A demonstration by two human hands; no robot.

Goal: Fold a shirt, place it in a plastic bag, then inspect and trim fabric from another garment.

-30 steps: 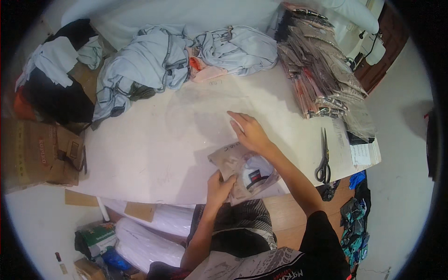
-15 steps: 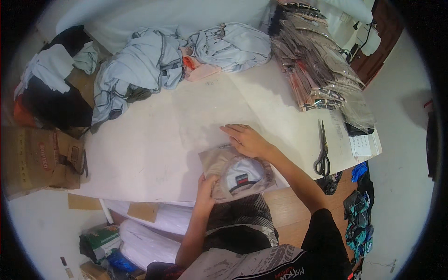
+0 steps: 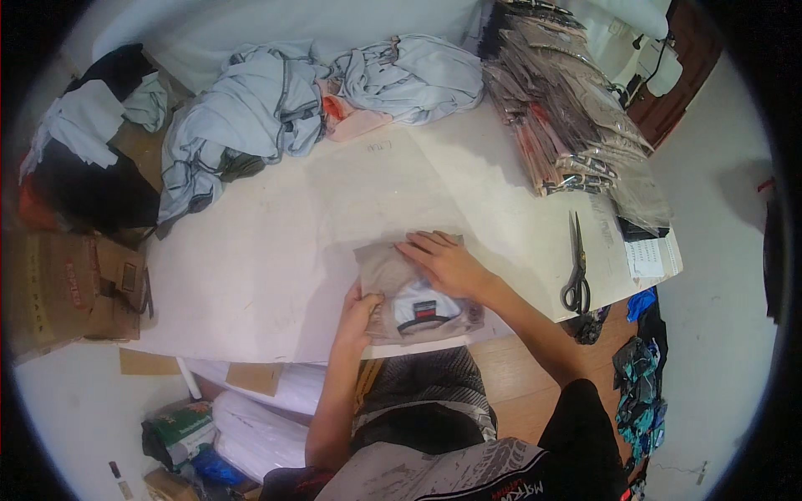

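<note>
A folded garment in a clear plastic bag (image 3: 386, 265) lies at the table's front edge. Its white inside neck and dark label show through the film. My left hand (image 3: 359, 312) grips the bag's left side, thumb on top and fingers beneath. On the upper part of the bag, my right hand (image 3: 447, 265) rests flat with its fingers stretched out to the left.
Black scissors (image 3: 576, 271) lie to the right. A tall stack of bagged garments (image 3: 568, 108) stands at the back right. Pale grey garments (image 3: 242, 108) are heaped along the back. An open cardboard box (image 3: 71, 288) sits at the left.
The bagged garment has moved slightly away from me and lies flatter on the table. My right hand has come down from above the bag's far edge onto its surface.
</note>
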